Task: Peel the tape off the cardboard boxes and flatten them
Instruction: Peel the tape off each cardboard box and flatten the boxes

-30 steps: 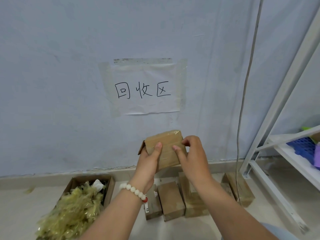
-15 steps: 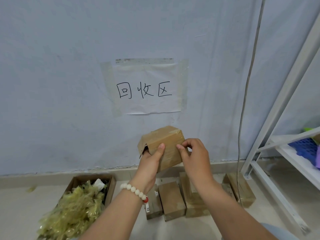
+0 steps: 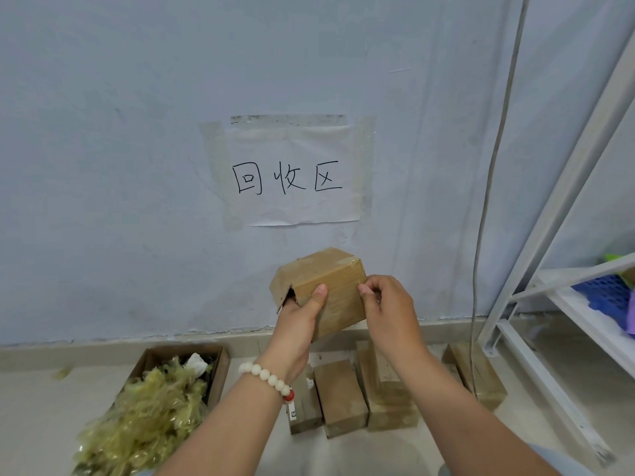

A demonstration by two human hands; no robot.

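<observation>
Box [image 3: 330, 273] turned, beige floor [image 3: 34, 424], bluish wall [image 3: 103, 166]

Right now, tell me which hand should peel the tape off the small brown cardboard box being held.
Right. The right hand has its fingertips pinched at the right edge of the small brown cardboard box, where glossy tape shows; the left hand grips the box to steady it.

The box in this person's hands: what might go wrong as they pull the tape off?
1. The right hand pinches the tape only at the right edge of the box; it could tear off in shreds instead of one strip.
2. The left hand carries the box in the air, thumb on its front; a hard tug might jerk it loose onto the boxes on the floor below.
</observation>
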